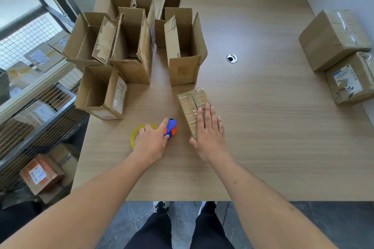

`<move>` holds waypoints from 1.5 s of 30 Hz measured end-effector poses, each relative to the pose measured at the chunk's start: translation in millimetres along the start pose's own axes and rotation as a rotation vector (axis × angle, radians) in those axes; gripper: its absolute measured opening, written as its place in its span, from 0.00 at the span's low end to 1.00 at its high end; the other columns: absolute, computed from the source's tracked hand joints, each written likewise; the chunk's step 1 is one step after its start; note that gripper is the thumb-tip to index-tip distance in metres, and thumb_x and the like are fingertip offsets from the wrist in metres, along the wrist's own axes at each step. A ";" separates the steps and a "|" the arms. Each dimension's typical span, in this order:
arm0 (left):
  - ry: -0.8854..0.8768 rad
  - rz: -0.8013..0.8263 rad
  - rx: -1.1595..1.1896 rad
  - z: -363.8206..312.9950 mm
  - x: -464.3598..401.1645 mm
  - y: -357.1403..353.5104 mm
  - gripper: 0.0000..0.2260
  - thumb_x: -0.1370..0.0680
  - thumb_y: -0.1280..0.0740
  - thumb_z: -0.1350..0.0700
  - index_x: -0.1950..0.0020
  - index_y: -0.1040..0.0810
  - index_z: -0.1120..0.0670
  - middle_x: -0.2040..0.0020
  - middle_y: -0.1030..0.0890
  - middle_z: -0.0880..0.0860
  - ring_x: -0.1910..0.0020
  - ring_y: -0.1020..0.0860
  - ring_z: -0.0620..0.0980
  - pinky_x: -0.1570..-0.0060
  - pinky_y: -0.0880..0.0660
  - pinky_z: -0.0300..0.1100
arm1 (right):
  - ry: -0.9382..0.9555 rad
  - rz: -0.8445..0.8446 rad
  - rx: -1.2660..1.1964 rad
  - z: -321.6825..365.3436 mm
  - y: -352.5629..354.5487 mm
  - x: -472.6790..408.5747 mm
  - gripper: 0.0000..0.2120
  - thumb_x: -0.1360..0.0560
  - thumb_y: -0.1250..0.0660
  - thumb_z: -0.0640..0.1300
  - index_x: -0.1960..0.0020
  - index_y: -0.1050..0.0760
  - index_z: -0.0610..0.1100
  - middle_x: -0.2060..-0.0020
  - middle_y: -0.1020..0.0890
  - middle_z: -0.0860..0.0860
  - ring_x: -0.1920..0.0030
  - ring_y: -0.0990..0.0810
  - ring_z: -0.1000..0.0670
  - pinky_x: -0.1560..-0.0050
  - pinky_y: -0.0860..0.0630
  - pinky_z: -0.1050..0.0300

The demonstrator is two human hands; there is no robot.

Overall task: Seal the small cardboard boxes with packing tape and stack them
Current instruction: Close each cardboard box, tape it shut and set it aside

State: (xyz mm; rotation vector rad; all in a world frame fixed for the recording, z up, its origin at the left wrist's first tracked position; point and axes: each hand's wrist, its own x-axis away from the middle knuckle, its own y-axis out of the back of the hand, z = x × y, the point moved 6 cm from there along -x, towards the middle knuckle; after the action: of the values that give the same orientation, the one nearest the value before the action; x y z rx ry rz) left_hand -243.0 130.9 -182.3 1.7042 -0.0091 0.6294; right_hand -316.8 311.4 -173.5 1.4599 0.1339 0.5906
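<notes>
A small closed cardboard box (191, 105) with clear tape on its top lies on the wooden table (263, 127) in front of me. My right hand (209, 133) rests flat on its near end, fingers straight. My left hand (150, 139) grips a tape dispenser (171, 127) with a blue and orange body and a yellow roll of tape (136, 133), set on the table just left of the box. Several open, unsealed cardboard boxes (133, 46) stand upright at the table's far left.
Two sealed boxes (332, 40) sit one beside the other at the right edge by the wall. A metal cable grommet (232, 58) is set in the tabletop. A wire shelf (30, 87) holding parcels stands left of the table. My legs show below the near edge.
</notes>
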 end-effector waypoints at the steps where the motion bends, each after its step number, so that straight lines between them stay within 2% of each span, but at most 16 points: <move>1: 0.009 0.018 0.016 3.8 -1.5 -4.6 0.28 0.16 0.42 0.42 0.18 0.49 0.39 0.40 0.27 0.62 0.42 0.26 0.63 0.41 0.28 0.51 | -0.002 -0.022 -0.001 0.2 -0.5 -0.1 0.50 0.22 0.37 0.60 0.18 0.68 0.43 0.20 0.69 0.44 0.20 0.69 0.44 0.19 0.59 0.44; 9: -0.005 0.039 0.099 10.0 0.4 -7.7 0.30 0.18 0.38 0.41 0.19 0.47 0.36 0.43 0.27 0.61 0.44 0.25 0.63 0.43 0.26 0.52 | -0.014 -0.054 0.014 2.1 7.5 1.9 0.48 0.21 0.39 0.64 0.18 0.64 0.42 0.19 0.65 0.42 0.18 0.63 0.42 0.21 0.48 0.42; 11: 0.019 0.023 0.109 10.2 1.5 1.7 0.28 0.18 0.39 0.40 0.19 0.46 0.37 0.42 0.28 0.61 0.45 0.24 0.64 0.46 0.25 0.51 | -0.014 -0.015 0.012 3.5 11.5 2.8 0.53 0.23 0.37 0.68 0.18 0.66 0.41 0.19 0.65 0.40 0.18 0.63 0.41 0.22 0.47 0.42; 13: 0.009 -0.025 0.131 6.6 1.7 14.8 0.27 0.18 0.39 0.42 0.20 0.42 0.40 0.42 0.28 0.60 0.46 0.23 0.64 0.47 0.25 0.51 | 0.004 0.023 0.025 4.1 15.8 4.9 0.63 0.29 0.30 0.70 0.19 0.69 0.41 0.20 0.65 0.38 0.18 0.62 0.39 0.22 0.45 0.43; 16: -0.169 -0.162 0.214 -12.9 4.9 37.5 0.25 0.18 0.36 0.46 0.21 0.35 0.46 0.40 0.26 0.59 0.43 0.23 0.60 0.45 0.23 0.50 | 0.059 0.079 -0.018 -3.1 22.7 6.6 0.70 0.35 0.22 0.66 0.20 0.72 0.45 0.19 0.64 0.38 0.18 0.60 0.40 0.23 0.43 0.45; 18: -0.353 -0.255 0.295 -32.2 10.8 51.8 0.23 0.20 0.32 0.49 0.24 0.28 0.47 0.39 0.25 0.58 0.41 0.23 0.57 0.45 0.22 0.49 | 0.112 0.094 -0.046 -10.9 27.6 7.5 0.67 0.34 0.20 0.62 0.18 0.68 0.46 0.19 0.62 0.40 0.18 0.58 0.41 0.23 0.41 0.46; 21: -0.613 -0.316 0.309 -61.8 18.6 56.8 0.17 0.24 0.26 0.50 0.35 0.18 0.50 0.34 0.25 0.58 0.39 0.22 0.57 0.44 0.20 0.48 | 0.199 0.060 -0.100 -22.4 30.7 9.6 0.59 0.32 0.20 0.55 0.17 0.55 0.44 0.18 0.57 0.42 0.18 0.55 0.42 0.22 0.40 0.47; 23: -0.695 -0.315 0.256 -78.0 20.0 48.9 0.13 0.27 0.22 0.49 0.44 0.15 0.51 0.29 0.26 0.59 0.30 0.26 0.57 0.38 0.22 0.48 | 0.236 0.013 -0.202 -31.0 32.6 11.3 0.50 0.30 0.21 0.51 0.18 0.46 0.43 0.18 0.50 0.43 0.18 0.48 0.43 0.23 0.38 0.46; 26: -0.655 -0.241 0.261 -89.1 17.8 33.6 0.10 0.30 0.20 0.50 0.55 0.16 0.53 0.25 0.28 0.57 0.23 0.32 0.54 0.36 0.22 0.50 | 0.280 -0.074 -0.293 -40.5 33.2 10.9 0.41 0.32 0.20 0.45 0.22 0.33 0.44 0.20 0.39 0.43 0.21 0.38 0.41 0.27 0.30 0.43; 29: -0.619 -0.234 0.264 -91.6 18.7 26.4 0.15 0.35 0.17 0.55 0.56 0.20 0.55 0.29 0.24 0.55 0.26 0.28 0.55 0.43 0.19 0.52 | 0.311 -0.136 -0.324 -42.7 27.1 10.2 0.40 0.36 0.17 0.43 0.27 0.28 0.44 0.22 0.33 0.44 0.24 0.33 0.40 0.32 0.25 0.42; 31: -0.635 -0.285 0.254 -94.5 21.3 26.4 0.18 0.38 0.17 0.59 0.55 0.21 0.55 0.32 0.21 0.54 0.29 0.25 0.56 0.45 0.18 0.50 | 0.335 -0.170 -0.361 -43.0 24.5 11.3 0.39 0.36 0.17 0.42 0.27 0.27 0.43 0.23 0.32 0.44 0.23 0.33 0.41 0.32 0.25 0.42; 33: -0.647 -0.326 0.260 -97.1 23.1 26.8 0.18 0.38 0.18 0.61 0.54 0.21 0.55 0.34 0.19 0.54 0.30 0.24 0.56 0.44 0.19 0.48 | 0.339 -0.173 -0.418 -46.0 22.4 11.8 0.39 0.34 0.18 0.42 0.26 0.27 0.43 0.22 0.34 0.45 0.22 0.36 0.42 0.28 0.30 0.48; 36: -0.629 -0.329 0.266 -96.4 22.5 27.3 0.16 0.37 0.18 0.60 0.56 0.21 0.55 0.33 0.19 0.52 0.30 0.24 0.54 0.40 0.24 0.43 | 0.356 -0.085 -0.544 -55.5 20.7 9.8 0.39 0.34 0.18 0.44 0.26 0.27 0.44 0.20 0.37 0.47 0.20 0.40 0.46 0.26 0.35 0.52; 38: -0.632 -0.320 0.251 -95.7 21.3 29.1 0.17 0.38 0.17 0.59 0.58 0.23 0.54 0.34 0.19 0.51 0.29 0.25 0.53 0.38 0.28 0.39 | 0.373 -0.037 -0.573 -62.2 22.2 6.5 0.37 0.33 0.18 0.43 0.27 0.26 0.43 0.21 0.36 0.47 0.21 0.40 0.48 0.24 0.35 0.50; 41: -0.625 -0.259 0.278 -94.2 20.4 30.9 0.18 0.37 0.16 0.56 0.58 0.24 0.54 0.34 0.19 0.51 0.27 0.27 0.52 0.37 0.25 0.43 | 0.402 -0.036 -0.531 -65.4 25.2 3.2 0.34 0.32 0.20 0.34 0.29 0.24 0.43 0.22 0.34 0.46 0.21 0.37 0.46 0.25 0.33 0.46; 45: -0.625 -0.219 0.290 -90.6 19.6 26.7 0.14 0.33 0.20 0.59 0.55 0.23 0.55 0.30 0.22 0.50 0.24 0.32 0.51 0.36 0.24 0.44 | 0.404 -0.160 -0.532 -60.9 19.7 12.0 0.32 0.32 0.21 0.33 0.30 0.23 0.43 0.23 0.32 0.46 0.22 0.35 0.46 0.31 0.27 0.46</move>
State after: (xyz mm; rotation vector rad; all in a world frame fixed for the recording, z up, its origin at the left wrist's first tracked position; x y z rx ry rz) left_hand -271.6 213.5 -141.4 2.0886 -0.1782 -0.0866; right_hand -338.7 371.1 -159.6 0.7964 0.3762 0.7189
